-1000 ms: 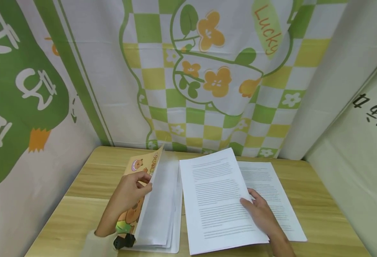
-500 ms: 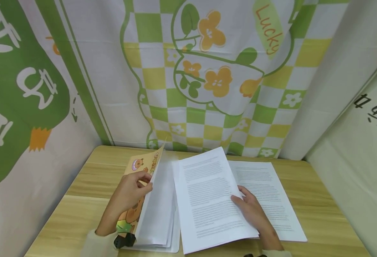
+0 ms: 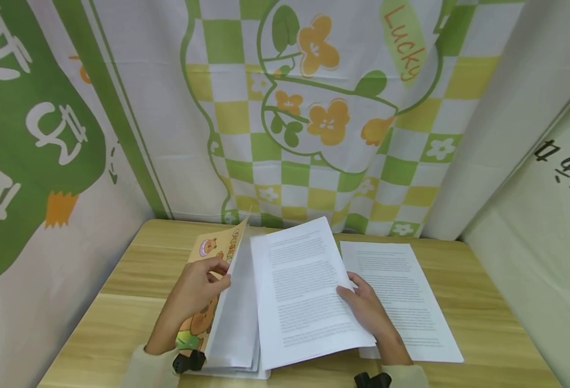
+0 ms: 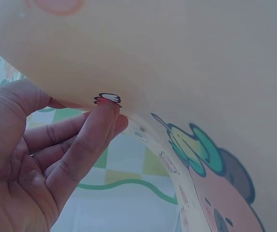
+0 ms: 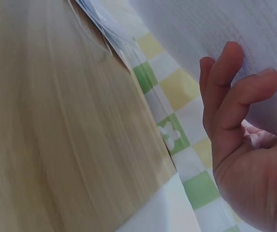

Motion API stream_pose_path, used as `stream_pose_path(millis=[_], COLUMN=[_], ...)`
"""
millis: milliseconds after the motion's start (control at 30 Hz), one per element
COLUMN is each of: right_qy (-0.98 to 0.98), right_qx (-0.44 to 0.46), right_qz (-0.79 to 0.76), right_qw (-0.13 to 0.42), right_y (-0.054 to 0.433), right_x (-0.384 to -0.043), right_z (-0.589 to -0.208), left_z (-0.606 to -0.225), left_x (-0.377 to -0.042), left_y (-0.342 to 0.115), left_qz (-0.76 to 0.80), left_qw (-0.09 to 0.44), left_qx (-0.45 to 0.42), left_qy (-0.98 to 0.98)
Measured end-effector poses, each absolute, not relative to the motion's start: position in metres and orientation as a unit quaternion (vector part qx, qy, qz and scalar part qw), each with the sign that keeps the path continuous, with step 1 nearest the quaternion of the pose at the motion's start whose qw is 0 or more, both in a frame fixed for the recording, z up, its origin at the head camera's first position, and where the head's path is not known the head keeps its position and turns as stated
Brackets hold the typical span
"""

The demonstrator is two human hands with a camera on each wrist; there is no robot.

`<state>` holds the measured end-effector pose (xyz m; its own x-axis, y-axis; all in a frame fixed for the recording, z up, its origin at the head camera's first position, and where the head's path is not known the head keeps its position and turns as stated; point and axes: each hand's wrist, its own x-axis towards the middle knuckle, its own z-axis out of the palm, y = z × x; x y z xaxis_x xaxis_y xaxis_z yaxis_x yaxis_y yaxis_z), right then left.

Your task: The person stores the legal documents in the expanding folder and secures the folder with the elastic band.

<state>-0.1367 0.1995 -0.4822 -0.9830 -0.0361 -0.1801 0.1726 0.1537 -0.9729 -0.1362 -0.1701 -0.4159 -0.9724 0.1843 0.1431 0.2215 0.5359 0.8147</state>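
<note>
An orange folder with cartoon animals (image 3: 202, 323) stands partly open on the left of the table, clear sleeves (image 3: 238, 312) showing inside. My left hand (image 3: 202, 285) pinches the edge of its raised cover; the left wrist view shows thumb and fingers of that hand (image 4: 66, 145) on the cover (image 4: 186, 58). In my right hand (image 3: 364, 302) I grip the right edge of some printed sheets (image 3: 309, 291), tilted up off the table. Their left side overlaps the folder's right part. From the right wrist view, the fingers of the right hand (image 5: 244, 125) curl against the sheets' underside (image 5: 186, 34).
Another printed sheet (image 3: 401, 296) lies flat on the wooden table (image 3: 479, 302) to the right. Behind the table hangs a green and yellow checked curtain (image 3: 285, 178). Pale fabric walls (image 3: 547, 226) close in both sides.
My right hand has carried the printed sheets leftward, over the folder's right part, uncovering more of the sheet on the table. The left hand and the folder cover keep their place.
</note>
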Motion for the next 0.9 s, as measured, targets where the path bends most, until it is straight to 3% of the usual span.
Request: stream_pose_path(millis=[467, 900], right_qy=[0.742, 0.725], right_qx=[0.053, 0.035], right_qz=[-0.666, -0.682], right_qw=[0.059, 0.088], right_y=[0.175, 0.162], right_x=[-0.142, -0.132], right_z=[-0.489, -0.491], left_z=[-0.418, -0.417], left_x=[-0.137, -0.137], left_y=[-0.172, -0.171], left_qz=[-0.471, -0.474], left_qw=[0.025, 0.018], left_qx=[-0.118, -0.119], left_qy=[-0.874, -0.872])
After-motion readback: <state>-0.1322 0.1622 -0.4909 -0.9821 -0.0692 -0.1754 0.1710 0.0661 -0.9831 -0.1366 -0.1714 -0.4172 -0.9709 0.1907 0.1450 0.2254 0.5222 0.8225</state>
